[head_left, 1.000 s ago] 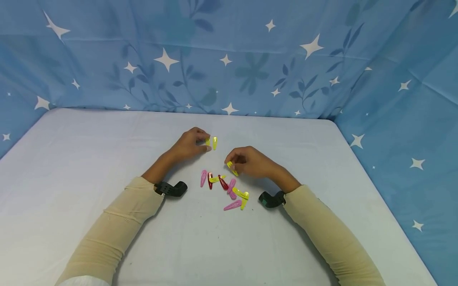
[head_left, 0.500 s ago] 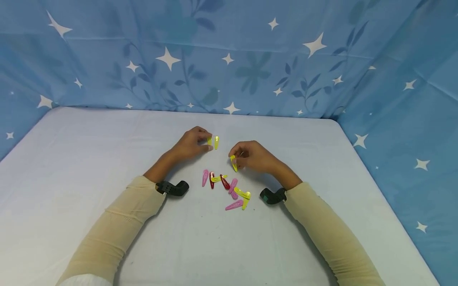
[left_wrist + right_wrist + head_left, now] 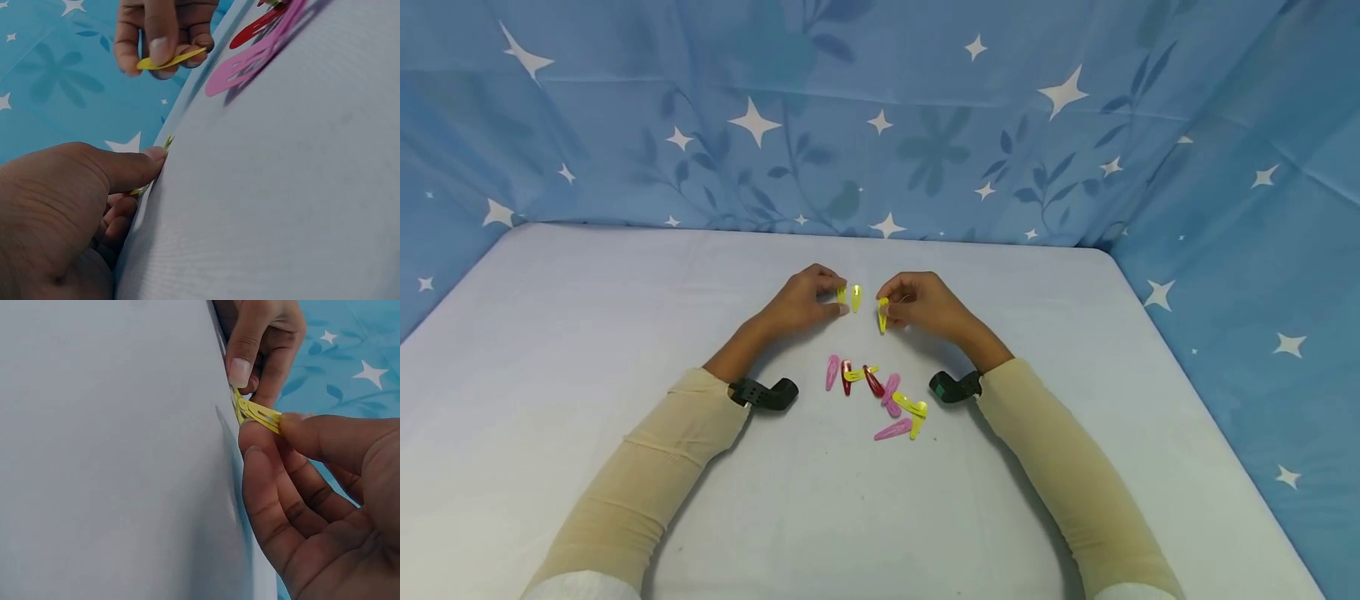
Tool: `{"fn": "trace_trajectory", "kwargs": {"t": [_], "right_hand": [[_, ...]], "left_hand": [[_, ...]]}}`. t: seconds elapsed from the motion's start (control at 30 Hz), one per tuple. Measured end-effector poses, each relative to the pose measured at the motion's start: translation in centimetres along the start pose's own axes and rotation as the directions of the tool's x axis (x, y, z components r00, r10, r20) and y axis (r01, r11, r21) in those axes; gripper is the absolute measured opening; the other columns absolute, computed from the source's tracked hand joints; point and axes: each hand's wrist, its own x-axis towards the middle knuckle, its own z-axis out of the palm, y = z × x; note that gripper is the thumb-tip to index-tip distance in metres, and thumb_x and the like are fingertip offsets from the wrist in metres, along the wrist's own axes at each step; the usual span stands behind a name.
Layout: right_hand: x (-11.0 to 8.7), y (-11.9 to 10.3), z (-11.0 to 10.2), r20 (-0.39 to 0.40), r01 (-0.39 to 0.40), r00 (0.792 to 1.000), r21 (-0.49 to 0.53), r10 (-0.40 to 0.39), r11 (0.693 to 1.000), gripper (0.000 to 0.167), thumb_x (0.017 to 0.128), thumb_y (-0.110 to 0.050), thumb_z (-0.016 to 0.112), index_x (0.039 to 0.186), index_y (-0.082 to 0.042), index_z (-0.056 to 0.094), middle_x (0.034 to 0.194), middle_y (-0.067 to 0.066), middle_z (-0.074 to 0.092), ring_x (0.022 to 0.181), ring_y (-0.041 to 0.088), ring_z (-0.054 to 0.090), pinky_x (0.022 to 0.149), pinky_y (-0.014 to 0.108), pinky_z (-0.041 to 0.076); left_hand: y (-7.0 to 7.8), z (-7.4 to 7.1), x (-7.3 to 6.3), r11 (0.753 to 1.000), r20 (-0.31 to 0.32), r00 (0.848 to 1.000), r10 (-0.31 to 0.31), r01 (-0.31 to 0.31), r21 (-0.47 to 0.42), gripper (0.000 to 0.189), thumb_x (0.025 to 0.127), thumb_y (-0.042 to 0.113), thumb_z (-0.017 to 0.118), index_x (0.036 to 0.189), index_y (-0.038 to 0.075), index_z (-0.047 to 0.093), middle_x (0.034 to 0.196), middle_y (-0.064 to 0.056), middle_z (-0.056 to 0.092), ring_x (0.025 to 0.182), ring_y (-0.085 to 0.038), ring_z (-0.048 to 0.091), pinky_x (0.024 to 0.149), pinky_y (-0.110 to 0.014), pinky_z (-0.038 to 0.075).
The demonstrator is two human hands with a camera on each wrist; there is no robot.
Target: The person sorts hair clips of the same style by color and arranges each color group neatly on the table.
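My right hand (image 3: 927,305) pinches a yellow snap hair clip (image 3: 882,322) between thumb and fingers, just off the table. In the right wrist view that clip (image 3: 262,417) shows its slotted frame. To its left, my left hand (image 3: 803,303) is down on the table, thumb and forefinger closed about another yellow hair clip (image 3: 841,295), which they partly cover. Between the hands a further yellow hair clip (image 3: 856,298) lies lengthwise beside the left fingertips, parallel to the clip there.
Nearer the body lies a loose group of hair clips: pink (image 3: 892,430), dark red (image 3: 873,382) and yellow (image 3: 910,405), some overlapping. They are on a white-covered table (image 3: 760,500). A blue star-patterned curtain (image 3: 820,125) hangs along the far and right edges.
My right hand has carried its yellow hair clip away from the group, up toward the two by the left hand, turning it more lengthwise. The left hand has stayed in place.
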Motion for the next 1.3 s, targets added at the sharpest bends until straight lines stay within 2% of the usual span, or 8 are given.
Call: {"fn": "trace_trajectory", "kwargs": {"t": [0.3, 0.47, 0.67, 0.83, 1.07, 1.3], "right_hand": [[1.4, -0.1, 0.6, -0.069, 0.001, 0.998, -0.012, -0.002, 1.000, 0.018, 0.093, -0.007, 0.065, 0.110, 0.000, 0.068, 0.091, 0.012, 0.065, 0.076, 0.019, 0.068, 0.068, 0.029, 0.057], [2.2, -0.1, 0.6, -0.067, 0.010, 0.998, -0.008, -0.011, 1.000, 0.018, 0.092, -0.004, 0.064, 0.109, 0.001, 0.067, 0.089, 0.014, 0.066, 0.073, 0.022, 0.068, 0.066, 0.031, 0.058], [2.9, -0.2, 1.0, -0.057, -0.014, 0.998, -0.024, 0.013, 1.000, 0.017, 0.092, -0.002, 0.064, 0.108, 0.000, 0.067, 0.090, 0.015, 0.067, 0.074, 0.022, 0.069, 0.068, 0.031, 0.058], [3.2, -0.2, 1.2, -0.072, -0.052, 0.996, -0.069, 0.047, 0.996, 0.016, 0.091, -0.004, 0.065, 0.107, -0.003, 0.069, 0.091, 0.013, 0.067, 0.074, 0.020, 0.067, 0.068, 0.029, 0.057], [3.5, -0.5, 1.2, -0.101, -0.114, 0.990, -0.157, 0.099, 0.981, 0.016, 0.090, -0.008, 0.066, 0.106, -0.007, 0.070, 0.091, 0.010, 0.067, 0.072, 0.019, 0.062, 0.064, 0.027, 0.050], [3.6, -0.9, 1.1, -0.117, -0.164, 0.983, -0.234, 0.140, 0.958, 0.019, 0.091, -0.012, 0.067, 0.108, -0.008, 0.072, 0.099, 0.009, 0.066, 0.084, 0.020, 0.059, 0.071, 0.029, 0.049]], "left_hand": [[-0.3, 0.5, -0.2, 1.000, 0.022, 1.000, -0.014, 0.013, 0.007, 0.051, 0.092, 0.018, 0.069, 0.137, -0.001, 0.056, 0.135, -0.018, 0.052, 0.125, -0.032, 0.052, 0.107, -0.045, 0.042], [-0.4, 0.3, -0.3, 1.000, 0.011, 1.000, -0.011, 0.011, 0.018, 0.051, 0.092, 0.018, 0.070, 0.137, -0.001, 0.057, 0.134, -0.018, 0.052, 0.122, -0.032, 0.052, 0.105, -0.045, 0.043], [-0.5, 0.2, -0.3, 1.000, 0.009, 1.000, -0.002, 0.002, 0.009, 0.051, 0.092, 0.017, 0.070, 0.137, -0.002, 0.056, 0.134, -0.019, 0.051, 0.122, -0.033, 0.052, 0.104, -0.046, 0.043], [-0.5, 0.1, -0.2, 1.000, 0.011, 1.000, 0.005, -0.005, 0.012, 0.051, 0.092, 0.018, 0.070, 0.137, -0.002, 0.056, 0.134, -0.020, 0.051, 0.121, -0.033, 0.052, 0.104, -0.046, 0.043], [-0.5, 0.1, -0.1, 0.999, 0.009, 0.999, 0.035, -0.035, 0.014, 0.050, 0.091, 0.016, 0.069, 0.136, -0.003, 0.057, 0.134, -0.021, 0.051, 0.120, -0.034, 0.053, 0.103, -0.047, 0.044], [-0.3, 0.0, 0.1, 0.999, 0.007, 0.999, 0.043, -0.043, 0.010, 0.050, 0.092, 0.017, 0.069, 0.136, -0.003, 0.057, 0.134, -0.021, 0.051, 0.121, -0.033, 0.053, 0.105, -0.046, 0.043]]}}
